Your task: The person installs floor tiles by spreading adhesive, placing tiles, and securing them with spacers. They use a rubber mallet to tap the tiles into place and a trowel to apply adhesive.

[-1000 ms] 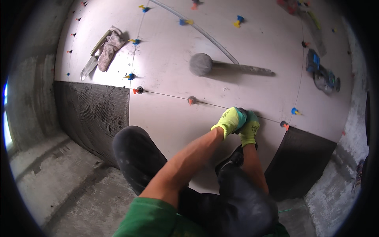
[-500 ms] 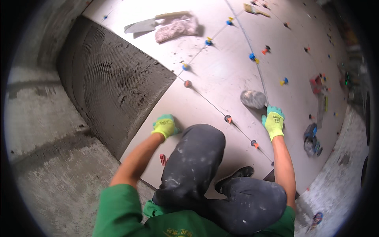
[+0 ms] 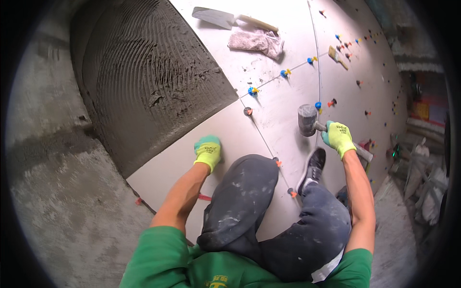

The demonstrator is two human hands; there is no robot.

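Note:
My right hand (image 3: 338,138), in a yellow-green glove, is closed round the short handle of a rubber mallet (image 3: 307,120). The mallet's grey, scuffed head is over the pale tiles, close to a joint. My left hand (image 3: 208,150), gloved alike, is curled into a fist against a large light tile (image 3: 177,144) beside my knee. Nothing shows in it. Beyond that tile's edge lies a bed of dark grey mortar (image 3: 149,81), combed into ridges. Along the tile joint between my hands sit black and orange levelling clips (image 3: 248,111).
Farther off on the tiles are a trowel (image 3: 213,17) with a wooden handle, a pinkish rag (image 3: 257,42) and a paintbrush (image 3: 338,57). Blue and yellow clips (image 3: 253,91) line other joints. Bare concrete (image 3: 67,211) lies at left; bags and clutter (image 3: 425,177) stand at right.
My view has turned, so the mortar bed and tools appear shifted. The mallet has swung in my right hand and its handle now shows. My right foot has moved forward on the tiles.

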